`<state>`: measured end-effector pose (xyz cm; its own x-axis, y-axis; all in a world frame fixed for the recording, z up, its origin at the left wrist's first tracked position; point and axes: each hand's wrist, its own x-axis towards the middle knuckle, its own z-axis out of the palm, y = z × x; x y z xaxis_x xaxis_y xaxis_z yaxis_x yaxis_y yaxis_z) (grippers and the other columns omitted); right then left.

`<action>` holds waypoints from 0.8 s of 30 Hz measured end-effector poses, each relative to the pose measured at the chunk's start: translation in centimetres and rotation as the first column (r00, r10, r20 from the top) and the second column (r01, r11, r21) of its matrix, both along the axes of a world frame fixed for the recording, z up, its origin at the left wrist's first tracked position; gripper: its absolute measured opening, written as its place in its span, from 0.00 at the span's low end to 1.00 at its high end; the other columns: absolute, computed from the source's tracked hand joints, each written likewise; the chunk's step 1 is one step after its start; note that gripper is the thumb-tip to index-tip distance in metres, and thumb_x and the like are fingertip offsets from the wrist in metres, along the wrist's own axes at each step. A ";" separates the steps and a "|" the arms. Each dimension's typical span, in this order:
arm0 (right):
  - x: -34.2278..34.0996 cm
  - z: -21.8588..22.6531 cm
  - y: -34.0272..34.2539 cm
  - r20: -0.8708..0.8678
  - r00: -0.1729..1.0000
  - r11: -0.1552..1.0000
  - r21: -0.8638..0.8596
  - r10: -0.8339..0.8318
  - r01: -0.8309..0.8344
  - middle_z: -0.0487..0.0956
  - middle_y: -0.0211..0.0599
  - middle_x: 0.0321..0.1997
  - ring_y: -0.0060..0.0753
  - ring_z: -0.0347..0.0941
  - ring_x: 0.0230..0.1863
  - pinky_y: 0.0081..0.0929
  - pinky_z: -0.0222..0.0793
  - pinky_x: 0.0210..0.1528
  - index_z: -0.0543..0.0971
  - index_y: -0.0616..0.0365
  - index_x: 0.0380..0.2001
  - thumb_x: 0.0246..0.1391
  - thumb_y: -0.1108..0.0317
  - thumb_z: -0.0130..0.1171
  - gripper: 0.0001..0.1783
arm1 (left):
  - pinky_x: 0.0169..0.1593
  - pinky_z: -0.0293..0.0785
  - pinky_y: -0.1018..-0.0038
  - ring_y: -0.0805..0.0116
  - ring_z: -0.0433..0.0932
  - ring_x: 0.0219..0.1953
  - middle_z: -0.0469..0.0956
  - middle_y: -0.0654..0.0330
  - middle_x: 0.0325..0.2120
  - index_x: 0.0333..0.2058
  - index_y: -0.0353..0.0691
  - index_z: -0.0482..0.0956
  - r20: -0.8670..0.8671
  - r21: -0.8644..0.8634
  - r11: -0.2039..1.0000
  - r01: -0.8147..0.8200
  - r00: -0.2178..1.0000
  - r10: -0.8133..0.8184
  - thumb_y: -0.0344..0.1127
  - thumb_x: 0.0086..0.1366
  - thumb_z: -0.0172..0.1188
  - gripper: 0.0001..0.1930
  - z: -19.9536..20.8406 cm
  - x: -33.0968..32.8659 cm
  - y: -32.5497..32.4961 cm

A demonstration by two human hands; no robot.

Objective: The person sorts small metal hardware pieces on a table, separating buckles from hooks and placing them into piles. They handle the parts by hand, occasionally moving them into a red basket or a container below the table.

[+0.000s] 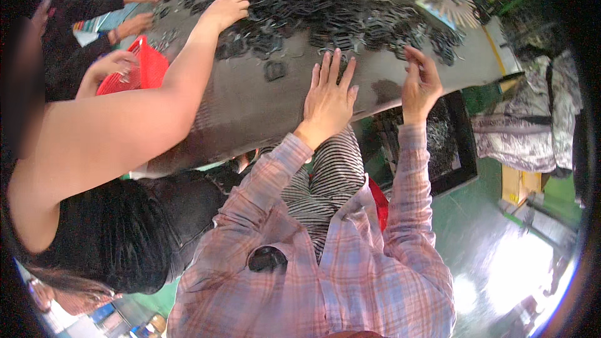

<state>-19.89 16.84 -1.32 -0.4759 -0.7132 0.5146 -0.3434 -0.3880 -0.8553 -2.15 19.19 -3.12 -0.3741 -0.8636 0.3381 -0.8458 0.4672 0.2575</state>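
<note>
A large pile of small dark parts [307,0], flat and ring-like with some shiny bits, is spread over the grey table [244,97]. My left hand [328,97] lies palm down at the pile's near edge, fingers spread, with its fingertips by the closest parts. To its right, my right hand [422,91] is raised at the table's near edge. Its thumb and fingers curl together in a pinch beside a few dark parts; whatever they hold is too small to make out. One loose dark part [273,70] lies left of my left hand.
At my left, a co-worker's bare arm [188,81] reaches over the table to the pile. Another person's hands [134,25] work farther left, near a red basket [153,66]. A small fan [454,6] stands at the far right. Below the table's right edge sits a black crate [460,144].
</note>
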 end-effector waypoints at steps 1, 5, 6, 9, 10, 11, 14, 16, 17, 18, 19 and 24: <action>-1.7 -0.5 0.9 0.010 0.999 0.999 0.011 -0.046 0.046 0.81 0.33 0.33 0.23 0.76 0.35 0.20 0.70 0.39 0.80 0.61 0.35 0.53 0.80 0.50 0.11 | 0.65 0.47 0.53 0.45 0.48 0.66 0.49 0.46 0.64 0.62 0.39 0.56 0.015 -0.005 0.999 0.032 0.999 -0.032 0.41 0.64 0.47 0.29 -0.1 -1.0 -0.6; -5.8 -2.3 3.9 0.117 0.982 0.989 0.049 -0.145 0.141 0.80 0.32 0.34 0.21 0.76 0.35 0.17 0.71 0.37 0.80 0.62 0.36 0.53 0.80 0.50 0.10 | 0.65 0.48 0.53 0.43 0.53 0.63 0.54 0.46 0.62 0.61 0.41 0.59 -0.016 -0.066 0.991 0.119 0.993 -0.120 0.41 0.64 0.47 0.26 -0.8 -4.4 -3.6; -6.2 -3.3 4.1 0.156 0.976 0.988 0.029 -0.153 0.150 0.80 0.32 0.35 0.21 0.76 0.34 0.17 0.71 0.37 0.80 0.62 0.36 0.53 0.80 0.50 0.10 | 0.65 0.48 0.53 0.43 0.54 0.63 0.55 0.46 0.62 0.60 0.41 0.60 -0.028 -0.082 0.990 0.118 0.992 -0.121 0.41 0.64 0.46 0.26 -1.0 -5.1 -4.8; -7.4 -3.3 3.7 -0.223 0.948 0.951 0.159 -0.227 0.265 0.76 0.43 0.45 0.35 0.72 0.47 0.29 0.67 0.50 0.77 0.62 0.43 0.54 0.71 0.54 0.13 | 0.65 0.48 0.54 0.43 0.57 0.61 0.59 0.47 0.60 0.60 0.42 0.62 0.045 -0.114 0.991 0.070 0.997 -0.066 0.42 0.65 0.44 0.25 -0.9 -6.9 -8.9; -7.7 -3.1 2.6 -0.379 0.890 0.937 0.133 -0.252 0.322 0.73 0.47 0.50 0.40 0.69 0.54 0.34 0.63 0.56 0.75 0.63 0.46 0.54 0.69 0.55 0.17 | 0.65 0.49 0.54 0.43 0.57 0.61 0.59 0.48 0.60 0.59 0.43 0.62 0.065 -0.133 0.990 0.049 0.997 -0.041 0.42 0.65 0.44 0.25 -0.5 -7.2 -10.2; -7.9 -3.2 1.3 -0.381 0.878 0.929 0.109 -0.290 0.354 0.70 0.50 0.53 0.44 0.65 0.57 0.36 0.59 0.58 0.72 0.63 0.49 0.54 0.66 0.55 0.20 | 0.64 0.50 0.54 0.45 0.58 0.61 0.62 0.51 0.60 0.58 0.46 0.66 0.091 -0.240 0.971 -0.002 0.996 0.024 0.39 0.66 0.43 0.22 -1.7 -7.0 -11.3; -10.4 -4.5 -2.8 -0.406 0.818 0.875 0.082 -0.407 0.477 0.62 0.56 0.61 0.54 0.55 0.64 0.42 0.49 0.65 0.65 0.65 0.57 0.56 0.58 0.53 0.29 | 0.62 0.55 0.57 0.48 0.63 0.58 0.61 0.49 0.60 0.57 0.48 0.67 0.187 -0.259 0.961 0.096 0.981 -0.047 0.36 0.64 0.46 0.22 -5.4 -5.6 -12.1; -12.2 -5.3 -4.9 -0.404 0.787 0.822 0.131 -0.466 0.554 0.57 0.59 0.64 0.59 0.50 0.66 0.43 0.45 0.67 0.60 0.67 0.60 0.57 0.52 0.50 0.35 | 0.60 0.59 0.61 0.49 0.65 0.58 0.64 0.50 0.58 0.55 0.46 0.69 -0.084 -0.081 0.991 0.107 0.990 -0.114 0.32 0.63 0.47 0.21 -2.3 -4.9 -8.8; -12.1 -5.0 -5.9 -0.369 0.832 0.824 0.236 -0.415 0.516 0.54 0.61 0.66 0.62 0.45 0.68 0.45 0.41 0.68 0.58 0.66 0.62 0.58 0.45 0.46 0.39 | 0.59 0.62 0.63 0.50 0.66 0.57 0.66 0.50 0.57 0.54 0.45 0.71 -0.216 0.008 0.993 0.118 0.970 -0.114 0.30 0.62 0.48 0.20 -1.0 -4.2 -7.6; -11.8 -4.9 -7.0 -0.496 0.773 0.776 0.271 -0.395 0.570 0.54 0.60 0.66 0.61 0.44 0.68 0.46 0.38 0.69 0.58 0.65 0.62 0.57 0.40 0.42 0.42 | 0.59 0.63 0.63 0.51 0.65 0.58 0.67 0.50 0.56 0.53 0.45 0.72 -0.234 -0.021 0.992 0.124 0.964 -0.125 0.27 0.62 0.48 0.20 -1.0 -3.6 -7.6; -11.5 -4.8 -8.0 -0.562 0.754 0.751 0.321 -0.341 0.578 0.55 0.60 0.66 0.61 0.44 0.69 0.46 0.37 0.69 0.59 0.65 0.61 0.57 0.39 0.40 0.42 | 0.58 0.63 0.64 0.51 0.65 0.58 0.67 0.51 0.56 0.51 0.44 0.74 -0.253 -0.051 0.990 0.131 0.957 -0.140 0.25 0.61 0.48 0.19 -1.2 -3.1 -7.9; -4.8 -5.0 -10.4 -0.668 0.719 0.847 0.256 -0.194 0.466 0.61 0.60 0.63 0.66 0.44 0.67 0.51 0.35 0.68 0.66 0.62 0.57 0.54 0.38 0.43 0.40 | 0.57 0.65 0.63 0.50 0.68 0.56 0.71 0.50 0.52 0.49 0.43 0.75 -0.293 -0.079 0.990 0.120 0.946 -0.138 0.20 0.59 0.47 0.20 -1.7 -1.6 -10.7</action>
